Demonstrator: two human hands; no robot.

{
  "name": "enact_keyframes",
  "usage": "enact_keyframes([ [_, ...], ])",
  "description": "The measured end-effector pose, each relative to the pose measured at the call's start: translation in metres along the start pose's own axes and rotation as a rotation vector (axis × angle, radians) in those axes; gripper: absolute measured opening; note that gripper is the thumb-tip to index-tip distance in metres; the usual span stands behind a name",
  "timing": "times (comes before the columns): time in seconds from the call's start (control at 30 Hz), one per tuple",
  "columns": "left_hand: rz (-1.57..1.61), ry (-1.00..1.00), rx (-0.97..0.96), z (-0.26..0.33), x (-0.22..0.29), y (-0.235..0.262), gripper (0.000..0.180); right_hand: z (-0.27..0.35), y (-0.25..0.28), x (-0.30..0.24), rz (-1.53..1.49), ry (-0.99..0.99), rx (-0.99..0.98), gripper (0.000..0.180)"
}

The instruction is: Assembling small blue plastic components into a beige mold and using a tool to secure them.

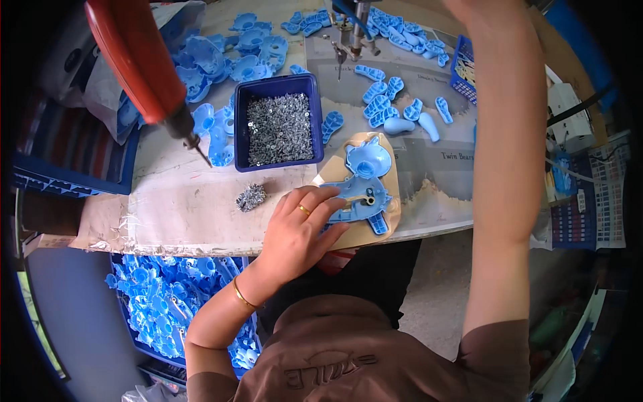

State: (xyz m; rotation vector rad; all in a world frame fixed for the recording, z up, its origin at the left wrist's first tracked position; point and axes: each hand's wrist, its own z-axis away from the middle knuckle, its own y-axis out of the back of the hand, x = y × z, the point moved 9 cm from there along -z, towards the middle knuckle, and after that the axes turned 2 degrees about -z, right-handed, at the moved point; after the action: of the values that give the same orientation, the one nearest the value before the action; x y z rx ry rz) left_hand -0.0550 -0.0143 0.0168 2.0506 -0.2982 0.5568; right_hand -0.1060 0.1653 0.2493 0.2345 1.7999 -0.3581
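A light blue bear-shaped plastic shell (370, 191) lies in a tan fixture (391, 151) near the table's front edge. It has a round head and a cream-coloured lever piece (355, 199) across its body. My left hand (299, 224) is at the shell's left side, fingers bent over it and thumb on the near side, gripping that edge. Part of the shell is hidden under the fingers. My right arm stretches far forward on the right; only a bit of my right hand (479, 8) shows at the top edge, its fingers out of view.
A red electric screwdriver (137, 63) hangs at the left, bit downward. Beside it stands a dark blue bin (318, 127) of screws, with a small screw pile (251, 197) nearby. Blue parts (251, 40) lie at the back. A machine head (349, 37) hangs overhead; a filled crate (154, 355) stands below.
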Motion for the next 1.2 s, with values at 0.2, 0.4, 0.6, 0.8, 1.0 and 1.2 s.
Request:
enact_keyframes([
  [0.2, -0.066, -0.088, -0.023, -0.006, 0.016, -0.017, 0.029, 0.004, -0.001, 0.003, 0.467, 0.442, -0.270, 0.046],
  [0.4, -0.149, -0.184, -0.067, -0.011, 0.021, -0.035, 0.025, 0.083, 0.001, 0.031, 0.102, 0.259, 0.105, 0.054],
  [0.6, -0.207, -0.199, -0.071, -0.012, 0.020, -0.041, 0.024, 0.093, 0.014, 0.056, 0.018, 0.149, 0.114, 0.051],
  [0.8, -0.235, -0.163, -0.125, -0.012, 0.015, -0.048, 0.022, 0.111, 0.011, 0.069, -0.146, 0.163, 0.175, 0.040],
  [1.0, -0.262, -0.189, -0.117, -0.012, 0.021, -0.049, 0.020, 0.104, 0.016, 0.063, 0.006, 0.354, 0.111, 0.017],
  [1.2, -0.228, -0.203, -0.098, -0.012, 0.036, -0.029, 0.015, 0.049, 0.018, -0.002, 0.227, 0.513, -0.078, 0.059],
])
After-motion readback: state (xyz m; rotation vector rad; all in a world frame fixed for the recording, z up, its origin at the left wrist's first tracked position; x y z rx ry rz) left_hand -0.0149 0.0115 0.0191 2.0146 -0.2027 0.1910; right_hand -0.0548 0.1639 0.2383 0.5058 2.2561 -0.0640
